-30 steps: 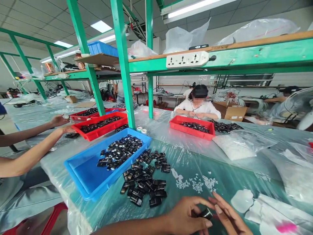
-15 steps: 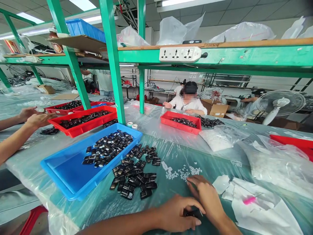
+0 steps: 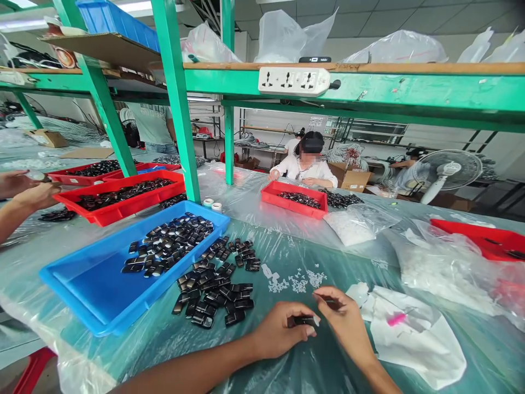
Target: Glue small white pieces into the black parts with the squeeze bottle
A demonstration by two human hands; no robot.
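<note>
My left hand (image 3: 279, 329) is closed around a small black glossy plastic piece (image 3: 302, 320), its end facing right with a bit of white at the tip. Just to the right, my right hand (image 3: 343, 320) has its thumb and forefinger pinched together, slightly apart from the black piece. Whatever sits between those fingertips is too small to make out. Beyond the hands lie small white bits (image 3: 298, 282) scattered on the table. Left of them spreads a loose heap of similar black pieces (image 3: 213, 290), beside a blue tray (image 3: 110, 317) that holds more of them.
Red trays (image 3: 118, 200) of black parts stand at the left, near another person's hands (image 3: 33, 191). Right of my hands are a white sheet (image 3: 426, 350) with a pink item (image 3: 396, 319) and plastic bags (image 3: 435, 268). A green shelf frame (image 3: 176, 104) rises ahead. A person (image 3: 305, 164) sits opposite.
My right hand has drawn back from the left and lifted slightly, its fingers now pinched. The black piece in my left hand shows more clearly. The whole view has shifted a little.
</note>
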